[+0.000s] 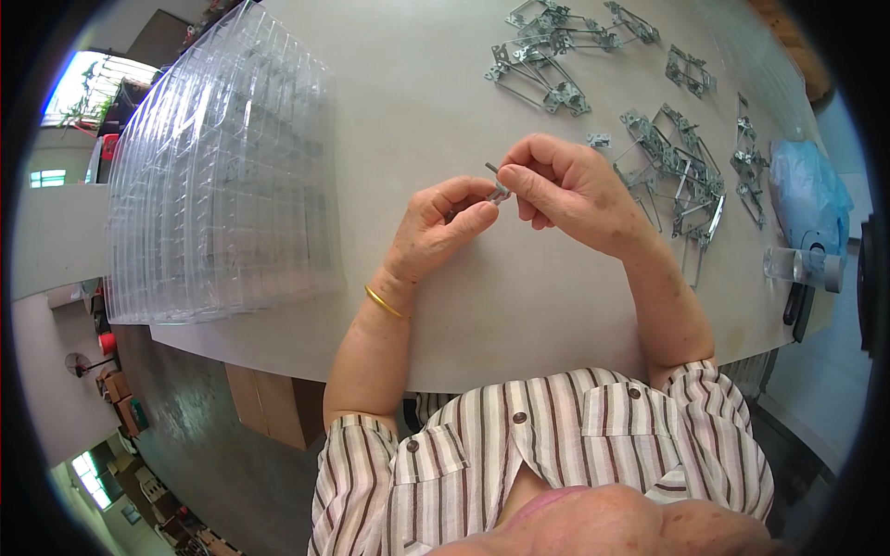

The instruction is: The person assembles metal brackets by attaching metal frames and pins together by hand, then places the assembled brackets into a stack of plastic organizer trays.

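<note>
Grey metal, dead centre – a small part (499, 196) sits right where the two hands meet, up above the tabletop (519, 315). And look at the grip: the left hand (428, 227) has thumb and forefinger closed on the part from the left, hardly any gap between the tips, the other fingers curled in underneath. Over on the right, the right hand (577, 193) comes in just as tight, thumb against finger, pinching a thin rod (491, 169) whose end pokes out past the fingertips.

Here's the line that matters: the rod's visible end slants towards the far left, while the part lies just to the near side of that end, between the two sets of fingertips. Neither hand is nearer – both are right at it. Whether rod and part are joined, I can't tell; the right fingers cover that spot.

Around them, linkages (695, 176) lie heaped on the right, with more brackets (547, 23) at the far side. One small plate (599, 141) rests by itself just beyond the right hand's knuckles, and clear trays (222, 185) stand stacked well off to the left.
</note>
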Tool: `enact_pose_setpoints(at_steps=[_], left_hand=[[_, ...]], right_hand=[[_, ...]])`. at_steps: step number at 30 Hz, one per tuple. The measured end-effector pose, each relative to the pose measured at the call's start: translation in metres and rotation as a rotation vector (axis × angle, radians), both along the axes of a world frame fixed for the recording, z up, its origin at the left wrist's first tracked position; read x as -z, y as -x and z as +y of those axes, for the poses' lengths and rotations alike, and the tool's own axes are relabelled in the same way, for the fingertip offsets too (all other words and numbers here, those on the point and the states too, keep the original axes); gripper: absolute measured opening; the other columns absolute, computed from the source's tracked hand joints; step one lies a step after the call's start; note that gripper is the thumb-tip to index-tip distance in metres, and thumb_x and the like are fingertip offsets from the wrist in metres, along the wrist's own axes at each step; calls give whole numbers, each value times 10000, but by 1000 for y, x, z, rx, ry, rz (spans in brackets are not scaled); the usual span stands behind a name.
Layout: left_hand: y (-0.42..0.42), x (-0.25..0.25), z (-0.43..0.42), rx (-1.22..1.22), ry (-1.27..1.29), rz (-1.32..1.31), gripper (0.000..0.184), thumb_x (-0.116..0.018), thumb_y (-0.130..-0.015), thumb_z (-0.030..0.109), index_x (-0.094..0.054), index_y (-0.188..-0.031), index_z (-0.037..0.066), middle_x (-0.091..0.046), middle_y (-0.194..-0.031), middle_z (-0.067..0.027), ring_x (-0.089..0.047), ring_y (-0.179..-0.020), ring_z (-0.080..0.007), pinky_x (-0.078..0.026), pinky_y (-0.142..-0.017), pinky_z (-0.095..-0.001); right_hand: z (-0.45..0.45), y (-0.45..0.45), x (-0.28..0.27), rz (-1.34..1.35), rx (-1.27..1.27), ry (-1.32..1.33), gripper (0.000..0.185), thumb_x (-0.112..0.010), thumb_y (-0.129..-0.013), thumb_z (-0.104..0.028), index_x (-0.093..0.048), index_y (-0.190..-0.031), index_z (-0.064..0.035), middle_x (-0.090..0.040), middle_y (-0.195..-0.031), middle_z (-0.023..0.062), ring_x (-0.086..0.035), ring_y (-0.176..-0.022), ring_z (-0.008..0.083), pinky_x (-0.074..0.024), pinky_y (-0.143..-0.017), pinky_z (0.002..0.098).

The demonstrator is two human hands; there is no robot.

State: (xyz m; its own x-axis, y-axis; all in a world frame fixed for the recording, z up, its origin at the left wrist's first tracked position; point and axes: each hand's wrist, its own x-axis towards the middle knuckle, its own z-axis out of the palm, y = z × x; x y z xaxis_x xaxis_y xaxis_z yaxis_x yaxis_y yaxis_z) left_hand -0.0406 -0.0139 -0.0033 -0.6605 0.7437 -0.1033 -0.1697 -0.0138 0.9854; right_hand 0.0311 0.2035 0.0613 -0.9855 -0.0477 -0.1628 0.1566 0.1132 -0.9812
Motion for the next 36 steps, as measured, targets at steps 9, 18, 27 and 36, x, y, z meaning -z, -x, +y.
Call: enact_pose_setpoints(at_steps=[9,18,27,36], left_hand=[[-2,0,3,27,56,90,248,-745,-979,155,-727,-1147,-28,-653,-918,33,-543,-820,-35,-460,-719,-222],[3,4,0,-12,-111,-169,434,-578,-1048,334,-719,-1187,-52,-642,-832,-12,-517,-648,-89,-416,-607,-237],[10,11,-1,-109,-296,-294,495,-553,-1064,387,-722,-1185,-62,-635,-805,-20,-529,-615,-94,-427,-575,-238],[11,14,-4,-79,-232,-213,511,-539,-1067,396,-706,-1228,-59,-651,-852,-43,-526,-632,-114,-424,-572,-264]], right_hand=[[1,0,16,247,91,-286,206,-696,-1010,-230,-733,-1010,-27,-690,-848,4,-577,-689,65,-470,-609,236],[3,3,8,114,267,50,167,-669,-1052,-219,-680,-1075,-54,-634,-704,-29,-551,-620,34,-425,-546,226],[-5,3,26,175,149,-94,132,-659,-1032,-146,-691,-1044,-18,-593,-680,-40,-489,-602,23,-382,-522,239],[-6,4,28,177,137,-142,132,-654,-1016,-130,-694,-1014,-4,-594,-670,-17,-482,-593,47,-380,-525,267]])
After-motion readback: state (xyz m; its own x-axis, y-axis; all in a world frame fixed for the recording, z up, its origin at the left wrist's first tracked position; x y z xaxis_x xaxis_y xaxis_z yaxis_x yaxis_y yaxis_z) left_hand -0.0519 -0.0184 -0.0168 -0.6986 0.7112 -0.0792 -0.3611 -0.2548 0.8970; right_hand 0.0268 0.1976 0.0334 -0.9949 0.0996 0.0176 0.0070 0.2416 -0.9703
